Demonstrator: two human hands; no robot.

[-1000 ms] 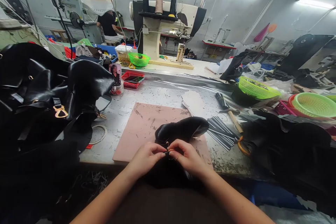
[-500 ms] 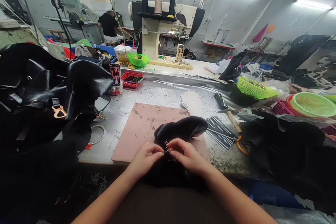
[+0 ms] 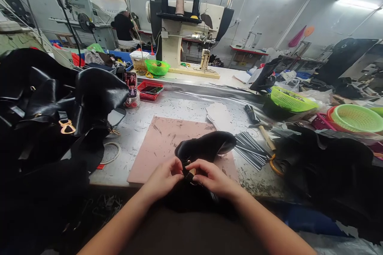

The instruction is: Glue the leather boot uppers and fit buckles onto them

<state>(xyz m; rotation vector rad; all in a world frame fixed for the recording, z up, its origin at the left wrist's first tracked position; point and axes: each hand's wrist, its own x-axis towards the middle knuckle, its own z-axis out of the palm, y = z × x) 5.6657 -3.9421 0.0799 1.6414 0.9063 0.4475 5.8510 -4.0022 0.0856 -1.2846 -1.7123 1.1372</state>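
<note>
A shiny black leather piece [image 3: 206, 146], curved at its far end, rests partly on the pink board [image 3: 149, 147] and hangs toward my lap. Over its near part, my left hand [image 3: 166, 176] is closed in a pinch on what looks like a narrow black strap. Close beside it, my right hand [image 3: 211, 177] pinches a small gold-coloured buckle [image 3: 190, 174] between thumb and forefinger. The fingertips of both hands are a short gap apart. My fingers partly hide the strap and buckle, and the dark material below blends into shadow.
Black leather pieces with gold hardware [image 3: 68, 126] are heaped at the left. Black-and-white strips [image 3: 251, 150], a hammer [image 3: 267, 138] and dark material [image 3: 326, 175] lie at the right. A sewing machine [image 3: 170, 44] stands behind, near a phone [image 3: 131, 83]. Another person [image 3: 123, 27] sits farther back.
My left hand has shifted slightly left, widening the gap between the fingertips. The gold-coloured buckle shows more clearly between the hands. The leather piece has barely moved.
</note>
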